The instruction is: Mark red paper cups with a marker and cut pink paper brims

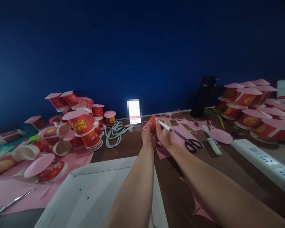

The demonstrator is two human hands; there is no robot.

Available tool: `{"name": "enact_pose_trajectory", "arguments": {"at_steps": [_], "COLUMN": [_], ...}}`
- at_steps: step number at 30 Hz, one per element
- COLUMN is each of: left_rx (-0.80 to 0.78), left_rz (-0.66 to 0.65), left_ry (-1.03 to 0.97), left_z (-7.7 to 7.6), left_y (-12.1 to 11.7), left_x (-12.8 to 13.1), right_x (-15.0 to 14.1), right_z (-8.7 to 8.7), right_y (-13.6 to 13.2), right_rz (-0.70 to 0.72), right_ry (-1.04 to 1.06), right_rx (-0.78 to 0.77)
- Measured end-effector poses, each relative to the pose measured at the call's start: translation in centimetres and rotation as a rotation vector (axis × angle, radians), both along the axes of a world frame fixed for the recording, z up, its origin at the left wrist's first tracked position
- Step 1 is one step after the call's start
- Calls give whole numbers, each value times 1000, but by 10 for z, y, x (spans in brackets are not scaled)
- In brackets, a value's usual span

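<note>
Two hands [148, 138] [165, 134], one cup [152, 123], one pen [165, 124]

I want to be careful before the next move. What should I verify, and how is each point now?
1. Left hand holds the cup: ok.
2. Right hand holds the pen: ok.
3. Pen touches the cup: cannot tell, contact too small to see.
4. Scissors well away from right hand: not ok, blades point close to it.
5. Bottle apart from both hands: ok.
</note>
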State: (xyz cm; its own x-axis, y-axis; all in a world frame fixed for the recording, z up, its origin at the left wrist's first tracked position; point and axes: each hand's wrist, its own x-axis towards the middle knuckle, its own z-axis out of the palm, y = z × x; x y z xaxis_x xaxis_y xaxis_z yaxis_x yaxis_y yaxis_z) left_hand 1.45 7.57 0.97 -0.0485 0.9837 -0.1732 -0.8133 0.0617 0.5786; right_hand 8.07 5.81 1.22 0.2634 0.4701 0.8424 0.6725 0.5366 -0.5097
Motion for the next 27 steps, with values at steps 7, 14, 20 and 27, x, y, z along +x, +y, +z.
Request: {"name": "enact_pose_trajectory", "arguments": {"at_steps": [7, 14, 20, 27], "left_rx": [-46, -58, -55, -52], "left_rz": [-14, -55, -53, -31], "left_ry": [-28, -80, -57, -56], "left_z": [0, -6, -9, -8], "left_y": [1, 6, 9, 9], "left_x": [-1, -4, -4, -3], "right_x": [-1, -1, 0, 0], "right_z": [-1, 0, 1, 2], "right_y": [0, -1, -2, -2], "right_rz": [4, 40, 50, 46], "right_ry": [-2, 21, 36, 56], "right_rx": [7, -9, -7, -10]}}
